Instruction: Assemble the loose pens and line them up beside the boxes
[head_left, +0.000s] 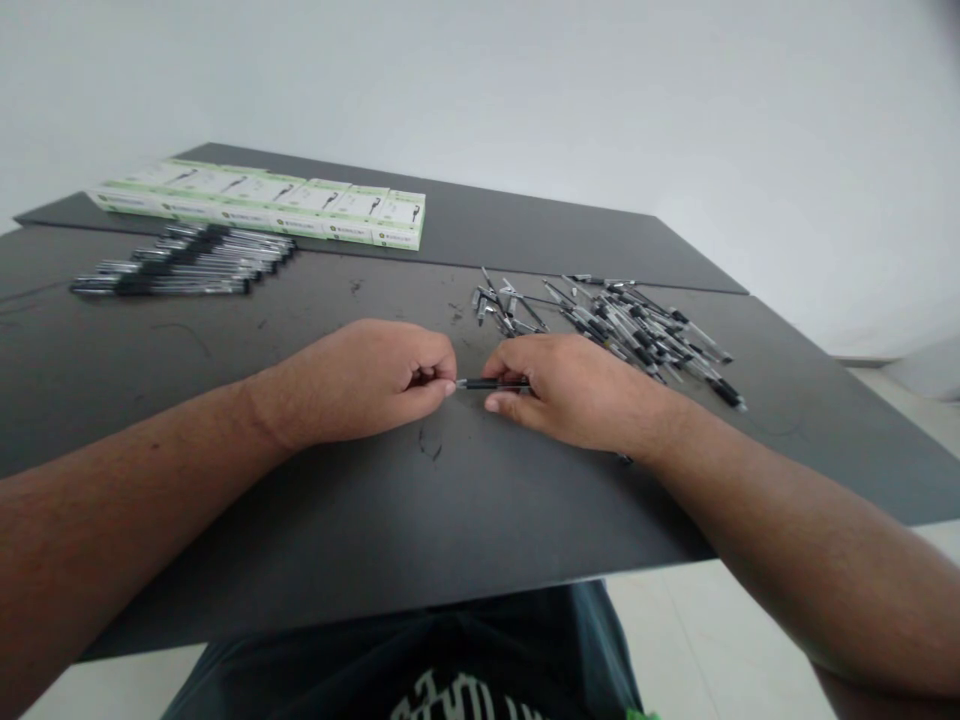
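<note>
A pen [484, 384] with a black grip lies level between my two hands, over the middle of the dark table. My right hand [559, 390] is closed around its barrel, and the far end is hidden in the palm. At the tip end, the thumb and fingers of my left hand [390, 380] are pinched together. Whether a small part sits inside that pinch is hidden. Just beyond my right hand lies a loose pile of pens [637, 325] with clear barrels and black grips.
At the back left stands a row of white and green boxes [300, 205]. In front of them lie several pens [187, 262] side by side. Small clear pieces and thin dark rods [506, 300] are scattered left of the pile. The dark table [420, 530] has its near edge at my lap.
</note>
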